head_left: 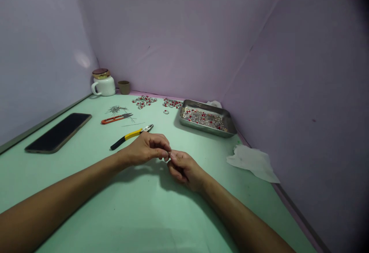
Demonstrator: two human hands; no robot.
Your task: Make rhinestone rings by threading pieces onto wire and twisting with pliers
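Note:
My left hand (147, 148) and my right hand (186, 170) meet fingertip to fingertip above the middle of the table. Both are closed in a pinch on something tiny; the fingers cover most of it and I cannot tell its kind. Just behind my left hand lie combination pliers (133, 134) with yellow and black handles, jaws pointing away to the right. Orange-handled snips (115, 119) rest farther back, beside a heap of short thin wires (115, 109). A metal tray (207, 129) of loose red, clear and gold-toned beads (201, 118) stands beyond my right hand.
Two clusters of red-and-clear beaded pieces (144, 101) lie at the back, with one small beaded ring (166, 111) in front. A phone (59, 133) is at left. Behind stand a white lidded mug (105, 86) and a brown cup (123, 87). White tissue (253, 162) lies at right.

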